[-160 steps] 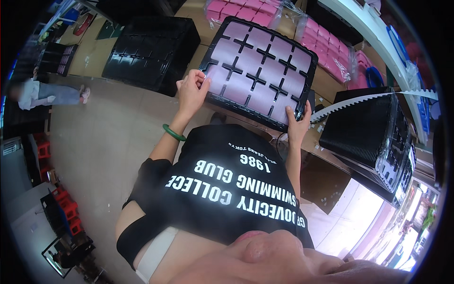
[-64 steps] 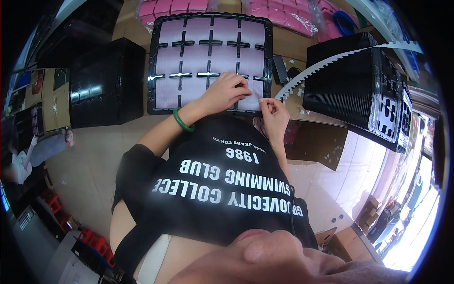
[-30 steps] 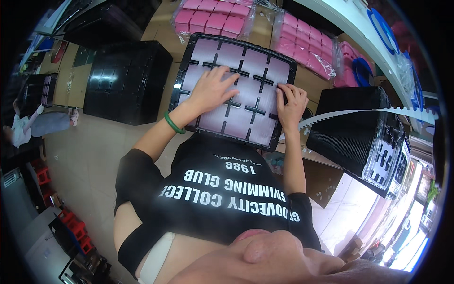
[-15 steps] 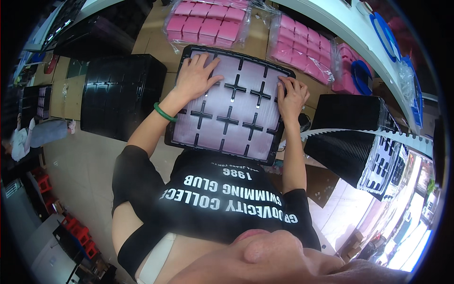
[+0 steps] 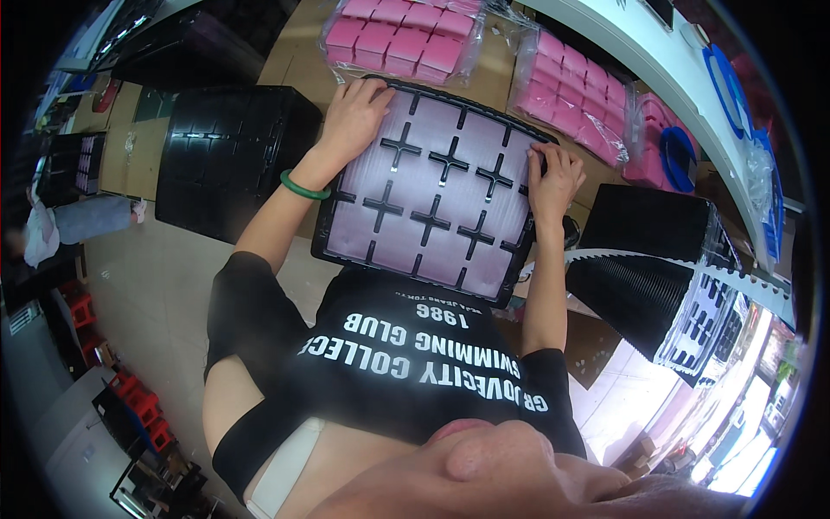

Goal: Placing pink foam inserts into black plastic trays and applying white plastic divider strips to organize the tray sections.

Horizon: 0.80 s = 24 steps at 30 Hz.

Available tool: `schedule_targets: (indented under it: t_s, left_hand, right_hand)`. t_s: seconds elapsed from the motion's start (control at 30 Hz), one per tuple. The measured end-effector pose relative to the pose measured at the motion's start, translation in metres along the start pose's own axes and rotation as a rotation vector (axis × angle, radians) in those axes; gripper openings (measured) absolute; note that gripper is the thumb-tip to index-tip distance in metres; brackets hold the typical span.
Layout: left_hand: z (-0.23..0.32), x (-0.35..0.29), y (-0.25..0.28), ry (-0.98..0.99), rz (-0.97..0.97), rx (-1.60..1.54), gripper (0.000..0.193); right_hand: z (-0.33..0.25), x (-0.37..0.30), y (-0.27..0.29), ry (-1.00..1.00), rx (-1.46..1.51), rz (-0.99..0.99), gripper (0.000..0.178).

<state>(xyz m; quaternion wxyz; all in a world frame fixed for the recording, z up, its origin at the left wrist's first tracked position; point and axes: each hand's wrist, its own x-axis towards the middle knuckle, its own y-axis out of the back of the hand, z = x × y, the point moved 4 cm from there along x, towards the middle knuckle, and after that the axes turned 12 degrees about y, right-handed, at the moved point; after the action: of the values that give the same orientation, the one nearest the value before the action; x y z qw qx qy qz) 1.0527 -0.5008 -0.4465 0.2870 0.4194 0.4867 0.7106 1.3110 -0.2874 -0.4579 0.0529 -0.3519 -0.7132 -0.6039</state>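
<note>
Tray (image 5: 510, 281), black and filled with lilac sheeting (image 5: 406, 195), skewed at the near edge of the bench (image 5: 494, 67), close against the wearer's shirt (image 5: 415, 381). Left hand (image 5: 354, 117): back up, fingers bent over the tray's far-left corner, forearm slanting forward from a bent elbow, green bangle (image 5: 303, 187) at the wrist. Right hand (image 5: 556, 182): fingers curled, tips at the tray's far-right corner, forearm running nearly straight forward. Cannot tell whether either hand pinches the sheeting or only presses. Bagged pink blocks (image 5: 398, 39) beyond, toward the bench's far edge. Black stacks stand either side, left (image 5: 225, 156) and right (image 5: 640, 242).
</note>
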Motion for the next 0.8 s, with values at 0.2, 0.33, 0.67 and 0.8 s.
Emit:
schedule_targets:
  t_s: [0.2,0.33,0.67,0.8]
  left_hand:
    - [-0.025,-0.006,-0.003,0.165,0.033,-0.049,0.055]
    - [-0.051,0.006,-0.019,0.331,-0.088,-0.406,0.071]
    - [-0.059,0.017,-0.034,0.381,-0.268,-0.632,0.077]
    - [-0.059,0.022,-0.037,0.394,-0.248,-0.438,0.077]
  right_hand:
    - [0.003,-0.008,-0.001,-0.003,-0.014,-0.013,0.023]
    - [0.022,0.007,-0.01,-0.082,0.106,-0.018,0.041]
    - [0.062,-0.006,-0.038,-0.445,0.908,-0.161,0.052]
    - [0.072,-0.006,-0.048,-0.375,0.79,-0.071,0.049]
